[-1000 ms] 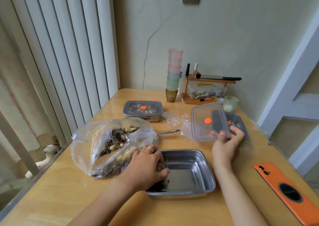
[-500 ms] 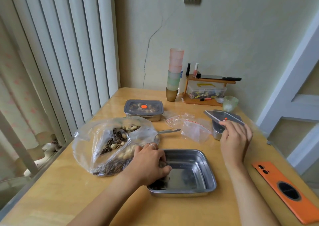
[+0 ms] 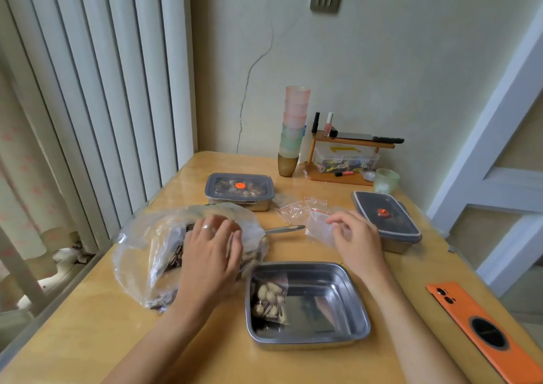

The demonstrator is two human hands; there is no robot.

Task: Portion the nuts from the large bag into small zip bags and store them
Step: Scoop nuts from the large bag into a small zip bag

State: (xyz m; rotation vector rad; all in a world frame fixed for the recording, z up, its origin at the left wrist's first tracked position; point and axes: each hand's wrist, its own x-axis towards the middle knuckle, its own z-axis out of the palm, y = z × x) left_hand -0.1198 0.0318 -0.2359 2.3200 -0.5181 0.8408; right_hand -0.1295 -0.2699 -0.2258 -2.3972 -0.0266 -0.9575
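Left hand (image 3: 210, 254) on the big bag (image 3: 141, 251), right hand (image 3: 355, 242) over the empty zip bags (image 3: 316, 228).
The left hand lies flat on the bag of nuts at the desk's (image 3: 88, 339) left, fingers straight, covering its mouth. The right hand is loosely curled, thumb hidden, so I cannot tell whether it pinches a bag. One filled zip bag (image 3: 269, 298) lies in the tray's (image 3: 323, 310) left half. A spoon handle (image 3: 282, 229) sticks out from behind the big bag, its bowl unseen.

At the wooden counter (image 3: 88, 339)
Left hand (image 3: 210, 254) rests on the large bag (image 3: 138, 251); right hand (image 3: 357, 242) touches, perhaps pinches, an empty zip bag (image 3: 316, 226); filled zip bag (image 3: 269, 298) lies in steel tray (image 3: 308, 341).
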